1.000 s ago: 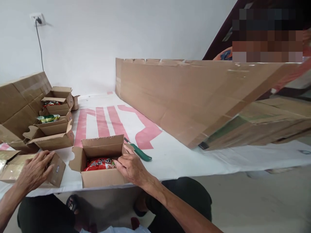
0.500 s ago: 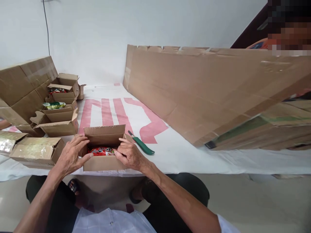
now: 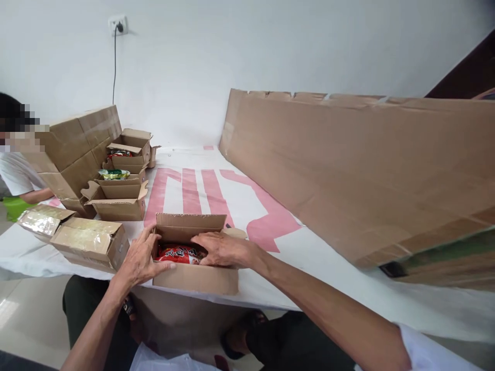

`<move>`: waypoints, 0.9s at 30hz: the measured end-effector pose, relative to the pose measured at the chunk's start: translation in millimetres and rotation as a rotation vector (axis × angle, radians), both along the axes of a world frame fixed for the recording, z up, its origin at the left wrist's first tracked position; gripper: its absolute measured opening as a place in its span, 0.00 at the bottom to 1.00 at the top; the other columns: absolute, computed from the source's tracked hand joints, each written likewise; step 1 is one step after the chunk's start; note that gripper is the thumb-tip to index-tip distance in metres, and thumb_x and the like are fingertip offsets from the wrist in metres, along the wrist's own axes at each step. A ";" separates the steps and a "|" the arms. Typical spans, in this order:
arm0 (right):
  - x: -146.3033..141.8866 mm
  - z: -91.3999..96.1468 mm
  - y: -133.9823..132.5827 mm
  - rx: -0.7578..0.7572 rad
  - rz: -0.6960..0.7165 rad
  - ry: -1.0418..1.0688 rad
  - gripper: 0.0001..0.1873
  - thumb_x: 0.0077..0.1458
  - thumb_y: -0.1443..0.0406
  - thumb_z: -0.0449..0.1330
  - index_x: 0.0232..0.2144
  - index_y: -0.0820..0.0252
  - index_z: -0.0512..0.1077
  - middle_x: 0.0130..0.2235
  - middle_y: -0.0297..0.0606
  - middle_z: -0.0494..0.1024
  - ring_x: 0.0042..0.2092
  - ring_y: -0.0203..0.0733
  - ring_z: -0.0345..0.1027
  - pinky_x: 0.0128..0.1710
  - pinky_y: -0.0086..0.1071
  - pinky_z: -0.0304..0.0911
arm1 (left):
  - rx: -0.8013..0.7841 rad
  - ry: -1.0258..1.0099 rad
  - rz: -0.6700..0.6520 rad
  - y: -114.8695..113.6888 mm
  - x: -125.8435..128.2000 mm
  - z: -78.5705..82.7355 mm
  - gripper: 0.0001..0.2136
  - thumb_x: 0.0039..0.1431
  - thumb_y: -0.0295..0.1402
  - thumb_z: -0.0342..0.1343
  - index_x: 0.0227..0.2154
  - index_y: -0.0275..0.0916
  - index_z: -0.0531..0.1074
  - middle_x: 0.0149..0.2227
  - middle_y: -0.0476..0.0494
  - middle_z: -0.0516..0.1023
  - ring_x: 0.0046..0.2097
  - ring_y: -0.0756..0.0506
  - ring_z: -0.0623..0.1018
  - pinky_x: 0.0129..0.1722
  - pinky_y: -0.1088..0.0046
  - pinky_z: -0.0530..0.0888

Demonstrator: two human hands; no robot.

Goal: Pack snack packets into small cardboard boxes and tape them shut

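A small open cardboard box (image 3: 195, 278) stands at the near edge of the white table (image 3: 309, 257), with a red snack packet (image 3: 180, 253) lying inside. My left hand (image 3: 141, 259) presses against the box's left side, fingers spread and the thumb across the front rim. My right hand (image 3: 222, 249) lies flat over the box's right side flap, fingers stretched toward the packet. Neither hand grips anything.
A taped, closed box (image 3: 91, 241) lies left of mine. Behind it stand three open boxes (image 3: 118, 201) holding packets, against a large carton (image 3: 73, 149). A long flattened cardboard sheet (image 3: 348, 165) leans along the right. Another person's arm (image 3: 27, 193) shows at far left.
My left hand left the taped box and came to the open box's left side. My right hand now covers the right flap, hiding the green-handled knife. The view swung left.
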State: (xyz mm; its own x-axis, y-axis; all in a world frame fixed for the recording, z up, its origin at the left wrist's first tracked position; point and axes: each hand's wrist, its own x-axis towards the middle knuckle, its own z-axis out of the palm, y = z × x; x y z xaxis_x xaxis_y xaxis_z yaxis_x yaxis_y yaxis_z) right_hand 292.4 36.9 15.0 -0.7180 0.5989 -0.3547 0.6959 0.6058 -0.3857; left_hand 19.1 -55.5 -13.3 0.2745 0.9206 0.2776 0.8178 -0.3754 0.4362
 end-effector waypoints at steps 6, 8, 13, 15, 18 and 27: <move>-10.9 -14.2 -5.1 0.024 0.082 -0.057 0.25 0.62 0.58 0.65 0.58 0.62 0.77 0.59 0.57 0.81 0.59 0.64 0.76 0.56 0.46 0.69 | 0.056 0.015 0.081 -10.4 10.8 -8.3 0.38 0.55 0.58 0.69 0.62 0.39 0.70 0.71 0.23 0.65 0.70 0.24 0.69 0.61 0.41 0.75; -7.5 -17.1 -8.7 0.068 0.094 -0.045 0.21 0.64 0.62 0.62 0.57 0.62 0.78 0.57 0.56 0.82 0.58 0.62 0.77 0.54 0.44 0.70 | 0.063 0.024 0.098 -12.5 13.4 -7.4 0.43 0.54 0.59 0.70 0.65 0.39 0.68 0.71 0.23 0.65 0.70 0.24 0.69 0.61 0.40 0.74; 0.8 -18.2 -15.3 0.203 0.094 -0.049 0.16 0.68 0.68 0.55 0.51 0.64 0.79 0.52 0.55 0.83 0.55 0.57 0.78 0.52 0.40 0.67 | 0.042 0.046 0.114 -10.4 14.9 -2.5 0.48 0.51 0.60 0.71 0.69 0.41 0.64 0.71 0.25 0.65 0.70 0.23 0.68 0.61 0.41 0.74; 1.3 -16.8 -14.6 0.222 0.072 -0.032 0.14 0.69 0.69 0.54 0.46 0.64 0.80 0.49 0.54 0.84 0.52 0.55 0.79 0.49 0.37 0.65 | 0.019 0.062 0.115 -6.8 14.7 -0.7 0.48 0.51 0.61 0.70 0.69 0.41 0.64 0.72 0.25 0.64 0.71 0.23 0.67 0.61 0.39 0.74; 2.1 -11.9 -8.8 0.208 0.033 0.070 0.16 0.71 0.69 0.51 0.37 0.61 0.78 0.41 0.48 0.84 0.44 0.47 0.77 0.43 0.34 0.61 | -0.019 0.091 0.139 -1.2 15.1 2.1 0.47 0.52 0.61 0.69 0.69 0.40 0.65 0.73 0.24 0.63 0.71 0.22 0.66 0.61 0.36 0.72; 33.3 19.6 16.2 -0.346 -0.278 0.723 0.17 0.64 0.57 0.59 0.28 0.61 0.77 0.28 0.33 0.77 0.29 0.36 0.66 0.30 0.31 0.58 | -0.026 0.057 0.147 7.9 9.5 9.3 0.45 0.54 0.58 0.70 0.70 0.43 0.64 0.70 0.27 0.68 0.70 0.24 0.69 0.63 0.39 0.70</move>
State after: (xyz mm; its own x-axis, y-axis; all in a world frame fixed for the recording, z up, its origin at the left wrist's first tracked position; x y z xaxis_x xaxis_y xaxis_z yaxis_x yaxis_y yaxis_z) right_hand 325.7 53.2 34.6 -0.6811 0.7297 -0.0604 0.3127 0.2152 -0.9252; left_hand 28.6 -47.6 -3.9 0.1506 0.9587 0.2411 0.8868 -0.2388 0.3957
